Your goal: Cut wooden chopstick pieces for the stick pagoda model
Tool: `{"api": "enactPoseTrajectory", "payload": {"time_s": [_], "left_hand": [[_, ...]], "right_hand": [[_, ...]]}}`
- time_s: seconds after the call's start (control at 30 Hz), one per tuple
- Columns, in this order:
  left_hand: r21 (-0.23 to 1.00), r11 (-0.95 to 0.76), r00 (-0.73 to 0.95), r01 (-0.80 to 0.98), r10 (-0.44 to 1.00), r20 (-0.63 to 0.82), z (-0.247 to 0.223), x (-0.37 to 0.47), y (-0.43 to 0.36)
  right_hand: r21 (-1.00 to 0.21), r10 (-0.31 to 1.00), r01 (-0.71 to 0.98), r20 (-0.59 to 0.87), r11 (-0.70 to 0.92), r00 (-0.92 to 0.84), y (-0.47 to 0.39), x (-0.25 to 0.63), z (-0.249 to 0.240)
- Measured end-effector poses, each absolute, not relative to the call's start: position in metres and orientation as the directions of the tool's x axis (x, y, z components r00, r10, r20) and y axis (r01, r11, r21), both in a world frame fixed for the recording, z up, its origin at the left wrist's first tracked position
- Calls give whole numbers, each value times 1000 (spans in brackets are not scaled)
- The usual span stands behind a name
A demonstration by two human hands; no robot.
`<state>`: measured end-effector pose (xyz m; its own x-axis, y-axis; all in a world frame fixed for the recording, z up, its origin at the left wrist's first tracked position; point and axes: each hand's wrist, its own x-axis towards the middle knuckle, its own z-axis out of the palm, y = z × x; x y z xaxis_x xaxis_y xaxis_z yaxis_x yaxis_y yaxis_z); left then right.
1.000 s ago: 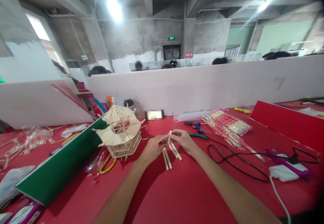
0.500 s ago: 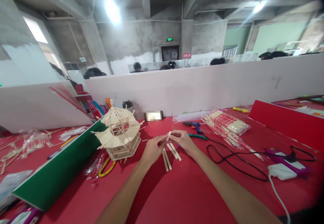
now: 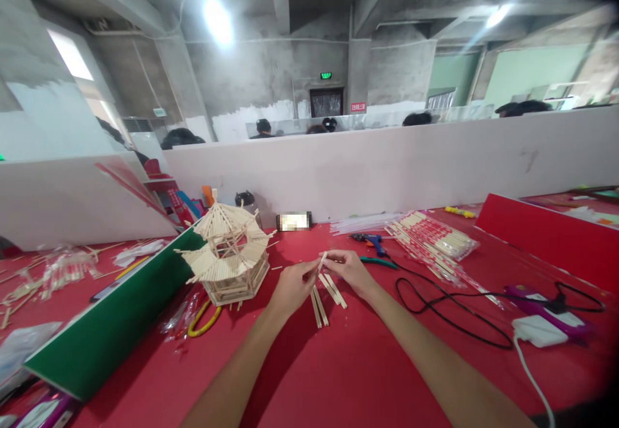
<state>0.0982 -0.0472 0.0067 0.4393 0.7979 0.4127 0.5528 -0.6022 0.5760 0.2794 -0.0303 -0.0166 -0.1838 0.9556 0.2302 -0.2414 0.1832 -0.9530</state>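
Note:
Above the middle of the red table (image 3: 333, 376), my left hand (image 3: 294, 284) and my right hand (image 3: 352, 269) meet at the fingertips. Both pinch a short pale wooden chopstick piece (image 3: 322, 260), which tilts up between them; its lower end is hidden by my fingers. Under my hands lie several loose chopstick pieces (image 3: 333, 291) in small groups on the tabletop. Left of my left hand stands a pagoda model (image 3: 229, 267) built from wooden sticks, with a two-tier roof.
Right of my hands lie a blue glue gun (image 3: 374, 242), a green-handled tool (image 3: 380, 262), a black cable (image 3: 449, 296) and wrapped chopsticks (image 3: 435, 238). A green board (image 3: 120, 305) stands left, a red board (image 3: 546, 238) right. Behind runs a white partition (image 3: 367, 164); people's heads show beyond.
My hands and the chopstick piece stay in nearly the same place, with only a tiny shift at the fingertips. The view has tilted slightly.

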Motion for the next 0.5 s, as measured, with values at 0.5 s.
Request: {"api": "enactPoseTrajectory", "payload": {"time_s": [0.5], "left_hand": [[529,-614,468,586,789,398,5,99,-47]], "right_hand": [[-958,956,-184,248,219,-155,-28,280,-20]]}}
